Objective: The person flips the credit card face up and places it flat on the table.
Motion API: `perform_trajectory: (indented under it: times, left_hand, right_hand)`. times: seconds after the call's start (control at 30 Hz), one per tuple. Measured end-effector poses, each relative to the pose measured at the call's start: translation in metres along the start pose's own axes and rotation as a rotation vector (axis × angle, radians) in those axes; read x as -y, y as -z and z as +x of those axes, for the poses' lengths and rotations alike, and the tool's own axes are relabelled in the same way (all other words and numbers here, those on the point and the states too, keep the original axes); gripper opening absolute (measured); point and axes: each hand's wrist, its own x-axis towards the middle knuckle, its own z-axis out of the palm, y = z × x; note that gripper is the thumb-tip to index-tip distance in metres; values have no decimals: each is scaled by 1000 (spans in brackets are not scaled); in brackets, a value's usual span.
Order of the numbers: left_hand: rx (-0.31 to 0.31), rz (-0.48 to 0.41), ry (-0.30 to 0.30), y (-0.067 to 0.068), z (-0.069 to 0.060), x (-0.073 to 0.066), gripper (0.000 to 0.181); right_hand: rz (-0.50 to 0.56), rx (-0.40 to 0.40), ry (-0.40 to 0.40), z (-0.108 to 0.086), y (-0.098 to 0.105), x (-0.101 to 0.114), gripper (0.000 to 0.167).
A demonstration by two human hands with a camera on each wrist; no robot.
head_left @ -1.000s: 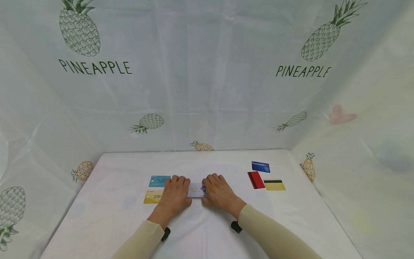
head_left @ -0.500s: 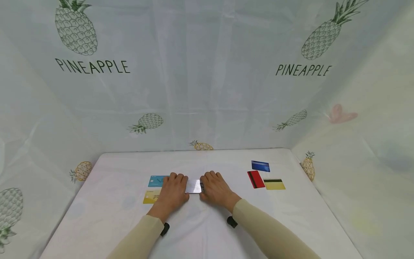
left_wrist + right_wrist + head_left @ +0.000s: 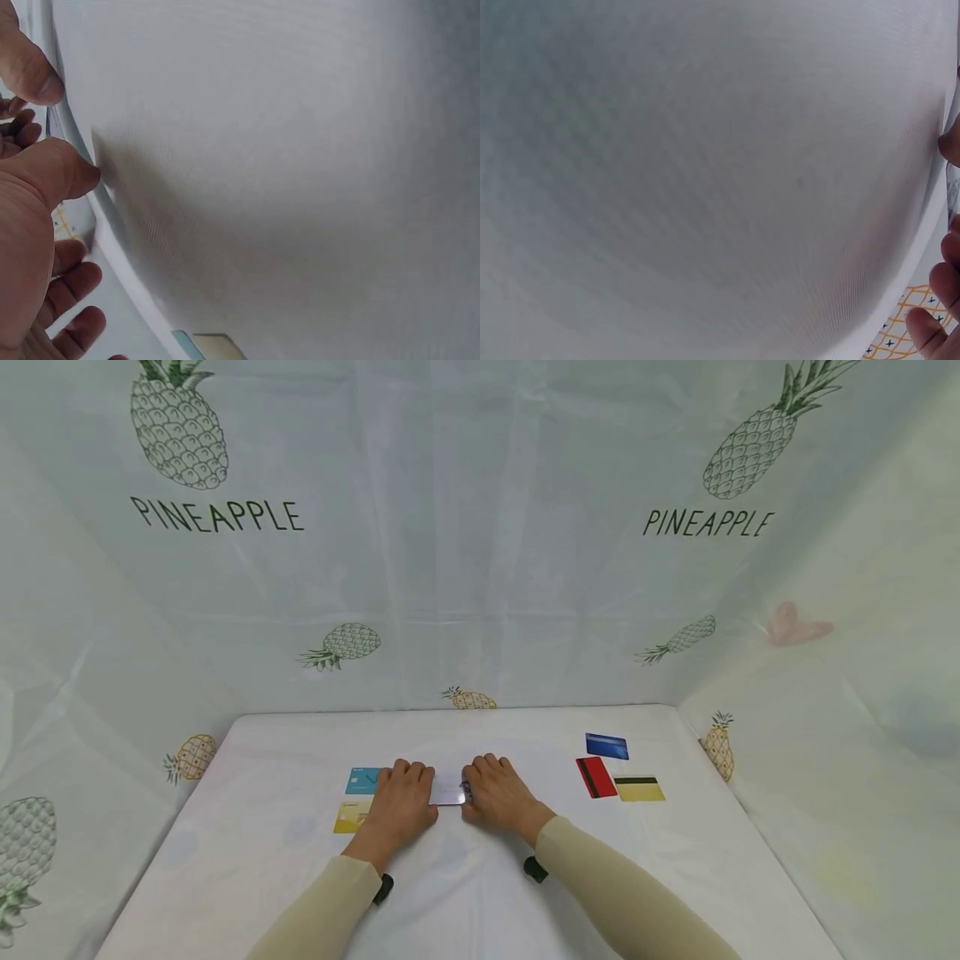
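A pale, silvery bank card (image 3: 447, 791) spans the gap between my two hands at the middle of the table. My left hand (image 3: 405, 797) pinches its left end, and my right hand (image 3: 498, 789) pinches its right end; the fingers cover both ends. In the left wrist view, the left thumb (image 3: 75, 174) is near the right thumb (image 3: 37, 75). The right wrist view catches only some right fingers (image 3: 946, 285) at its edge. Beside my left hand lie a teal card (image 3: 362, 781) and a yellow card (image 3: 349, 817), both partly covered by it.
On the right of the white-covered table (image 3: 480, 893) lie a blue card (image 3: 606, 746), a red card (image 3: 596, 777) and a gold card (image 3: 639, 789) with a dark stripe. A pineapple-print sheet (image 3: 480, 568) rises behind the table and along both sides.
Both hands have shifted slightly away from the body with the pale card, and the right hand also a little left. The card's face caught bright light half a second ago. The other cards stay put.
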Motion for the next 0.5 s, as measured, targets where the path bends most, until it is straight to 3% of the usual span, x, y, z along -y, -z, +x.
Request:
perform_trajectory:
  times: [0.17,0.33,0.5]
  left_hand:
    - [-6,-19,-16,2,-5,-7,53]
    - [-1,-13,-89,2,-14,-18,48]
    - [21,-41,-145,0,-25,-27,48]
  right_hand:
    - [2,63,-17,-2,-2,3,41]
    - [7,82,-2,-11,1,10,31]
    - [-6,94,37,-23,7,14,31]
